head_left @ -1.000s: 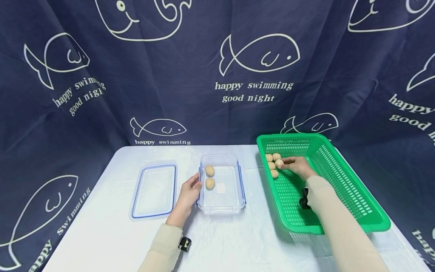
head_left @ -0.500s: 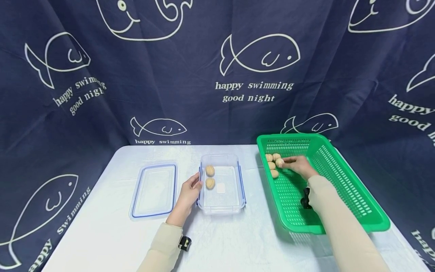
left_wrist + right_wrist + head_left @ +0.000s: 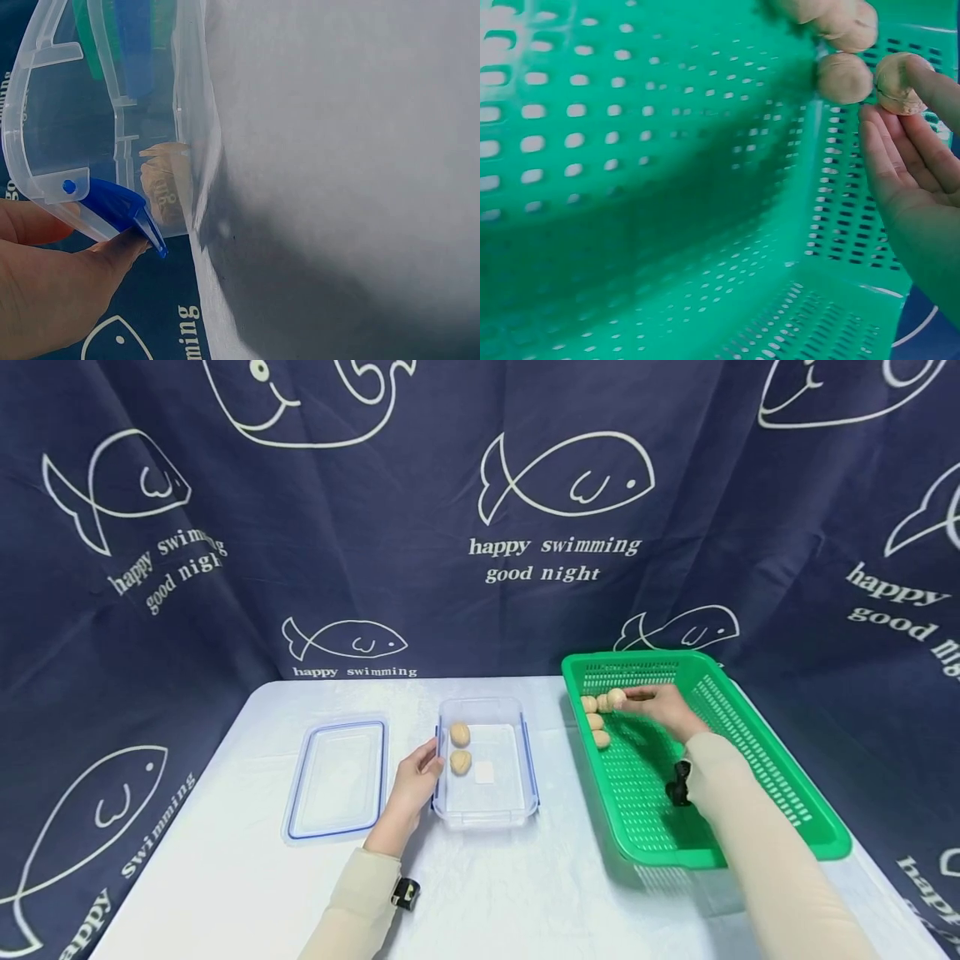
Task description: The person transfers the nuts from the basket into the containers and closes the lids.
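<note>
My right hand (image 3: pixel 666 710) pinches a walnut (image 3: pixel 897 82) between thumb and fingertips, at the left side of the green basket (image 3: pixel 611 814). Several other walnuts (image 3: pixel 595 722) lie along the basket's left wall, one of them (image 3: pixel 844 78) right beside the held one in the right wrist view. At the left of the table, my left hand (image 3: pixel 414 783) grips the left wall of a clear plastic food container (image 3: pixel 486 819). Its thumb is at the blue side clip (image 3: pixel 124 206). Two walnuts (image 3: pixel 460 748) sit inside the container against its left side.
A clear lid (image 3: pixel 337 781) with a blue seal lies flat left of the container. The white-covered table (image 3: pixel 517 893) ends at a dark blue fish-print cloth (image 3: pixel 517 635). The basket's raised walls surround my right hand.
The walnut in my right hand has risen and moved slightly toward the back of the basket, off its earlier spot among the others. My left hand stays on the container. The head view shifted slightly.
</note>
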Demonstrator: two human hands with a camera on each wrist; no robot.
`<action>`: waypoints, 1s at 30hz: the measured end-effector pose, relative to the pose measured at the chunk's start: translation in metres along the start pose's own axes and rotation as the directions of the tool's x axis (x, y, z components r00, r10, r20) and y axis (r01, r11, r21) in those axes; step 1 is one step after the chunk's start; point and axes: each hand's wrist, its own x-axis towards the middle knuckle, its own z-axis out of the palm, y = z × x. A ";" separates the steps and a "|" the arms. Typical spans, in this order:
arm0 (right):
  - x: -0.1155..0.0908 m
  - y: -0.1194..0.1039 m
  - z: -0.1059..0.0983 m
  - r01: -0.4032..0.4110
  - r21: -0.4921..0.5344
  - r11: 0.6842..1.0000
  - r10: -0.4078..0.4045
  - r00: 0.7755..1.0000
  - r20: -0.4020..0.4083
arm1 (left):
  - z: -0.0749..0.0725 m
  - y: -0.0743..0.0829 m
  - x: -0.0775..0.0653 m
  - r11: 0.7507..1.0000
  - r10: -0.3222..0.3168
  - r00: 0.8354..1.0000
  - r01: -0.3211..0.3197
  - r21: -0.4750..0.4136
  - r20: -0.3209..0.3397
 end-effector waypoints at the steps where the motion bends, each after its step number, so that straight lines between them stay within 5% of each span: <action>1: 0.000 -0.003 -0.001 0.009 0.002 1.000 -0.009 1.000 -0.004 | 0.000 0.000 0.000 1.000 -0.004 1.000 0.004 -0.001 -0.001; 30: -0.008 -0.086 0.022 0.052 0.156 0.986 -0.054 0.999 0.006 | 0.000 0.000 -0.001 1.000 -0.003 1.000 0.003 0.000 0.006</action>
